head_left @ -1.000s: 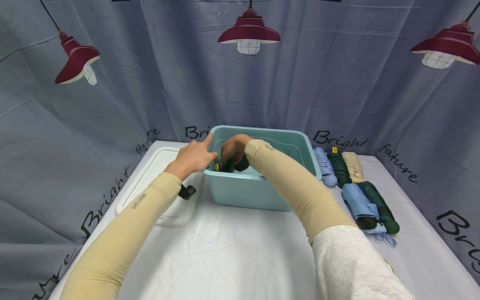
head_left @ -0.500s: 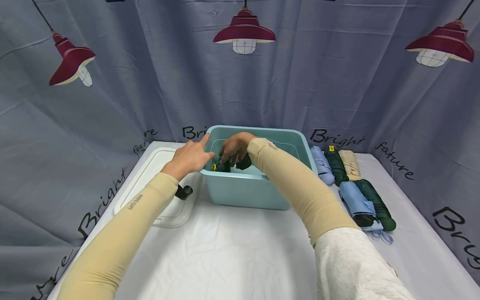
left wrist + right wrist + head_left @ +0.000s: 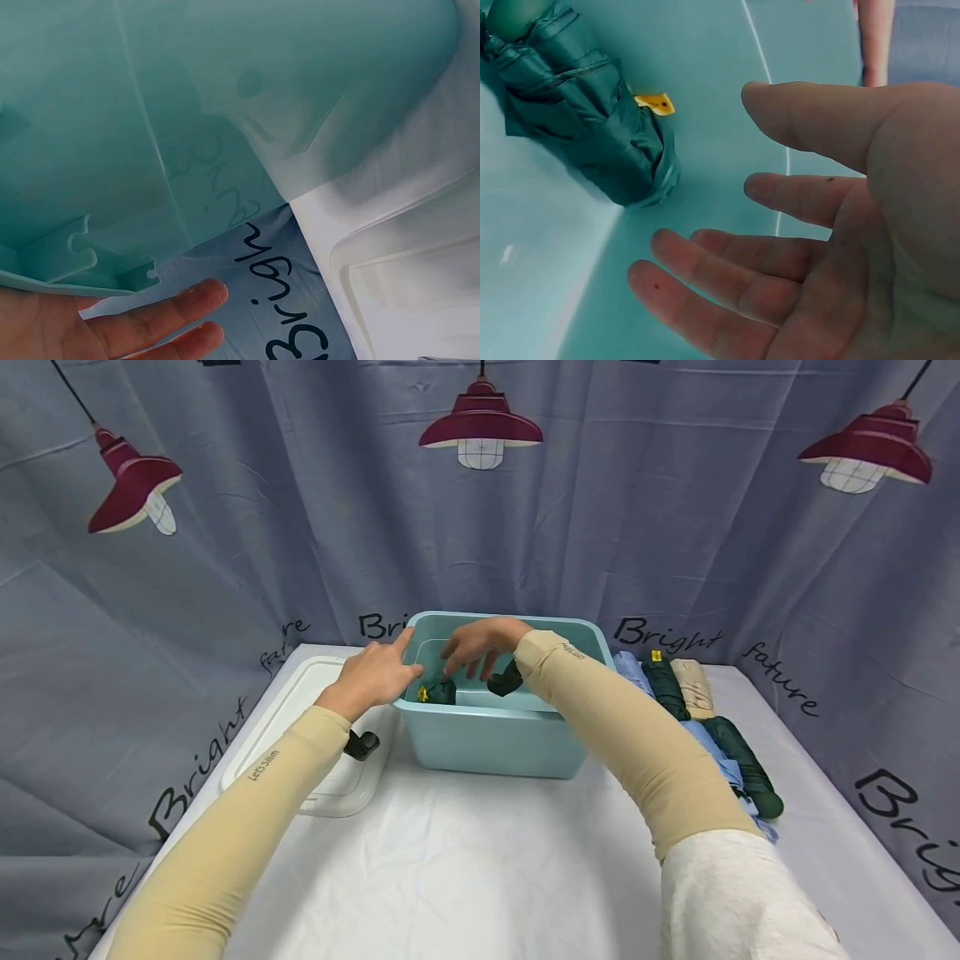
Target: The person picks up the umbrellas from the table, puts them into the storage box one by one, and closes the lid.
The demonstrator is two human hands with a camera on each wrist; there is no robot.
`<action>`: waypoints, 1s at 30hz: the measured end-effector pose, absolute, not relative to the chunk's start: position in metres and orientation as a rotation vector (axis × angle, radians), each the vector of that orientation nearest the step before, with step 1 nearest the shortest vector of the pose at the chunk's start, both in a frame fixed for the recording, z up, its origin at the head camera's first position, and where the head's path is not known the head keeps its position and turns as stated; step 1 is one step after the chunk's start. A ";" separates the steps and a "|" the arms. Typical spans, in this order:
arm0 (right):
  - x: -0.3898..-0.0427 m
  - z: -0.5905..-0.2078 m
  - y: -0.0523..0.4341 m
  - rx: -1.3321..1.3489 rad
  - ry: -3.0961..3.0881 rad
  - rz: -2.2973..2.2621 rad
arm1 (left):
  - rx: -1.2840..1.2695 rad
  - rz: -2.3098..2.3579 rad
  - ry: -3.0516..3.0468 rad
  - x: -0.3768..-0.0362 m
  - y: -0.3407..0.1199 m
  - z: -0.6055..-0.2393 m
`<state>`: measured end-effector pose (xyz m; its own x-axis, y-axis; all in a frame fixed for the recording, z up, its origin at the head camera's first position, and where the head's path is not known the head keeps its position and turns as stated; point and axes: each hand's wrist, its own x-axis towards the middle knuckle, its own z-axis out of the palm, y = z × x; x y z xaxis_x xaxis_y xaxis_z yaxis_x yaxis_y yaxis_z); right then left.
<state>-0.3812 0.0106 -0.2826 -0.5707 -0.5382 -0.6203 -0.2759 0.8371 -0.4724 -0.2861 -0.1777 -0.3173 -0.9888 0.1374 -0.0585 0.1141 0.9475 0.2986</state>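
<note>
Inside a light teal plastic bin (image 3: 495, 743), a folded dark green umbrella (image 3: 441, 692) with a yellow tag lies at the left end. The right wrist view shows this umbrella (image 3: 592, 120) against the bin wall. My right hand (image 3: 483, 642) is over the bin's inside, its fingers spread and holding nothing, apart from the umbrella. At the bin's left rim rests my left hand (image 3: 371, 675), index finger pointing away along the edge. In the left wrist view its fingers (image 3: 180, 307) stretch out straight beside the translucent wall.
A white lid (image 3: 352, 781) lies on the white-covered table, left of the bin. To the right are several folded umbrellas, among them a dark green one (image 3: 663, 687), a beige one (image 3: 693, 687) and another dark green one (image 3: 742, 764). A grey-blue curtain (image 3: 360, 527) hangs close behind.
My right hand has let go of the green umbrella, lifted away from it and moved right, its fingers spreading. The left hand stays at the rim; the whole view shifts slightly.
</note>
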 end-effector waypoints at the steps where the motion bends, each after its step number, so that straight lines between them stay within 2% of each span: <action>1: -0.380 -0.281 0.014 -0.598 2.210 -0.422 | 0.195 0.456 3.022 -0.286 -0.178 -0.317; 30: -0.316 -0.257 0.114 -0.834 2.505 -0.573 | 0.200 0.469 3.048 -0.287 -0.180 -0.318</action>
<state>-0.3158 0.1139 -0.2566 -0.7235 -0.6353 -0.2702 -0.4547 0.7330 -0.5059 -0.2871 -0.1796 -0.3184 -0.9903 0.1355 -0.0307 0.1200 0.9456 0.3024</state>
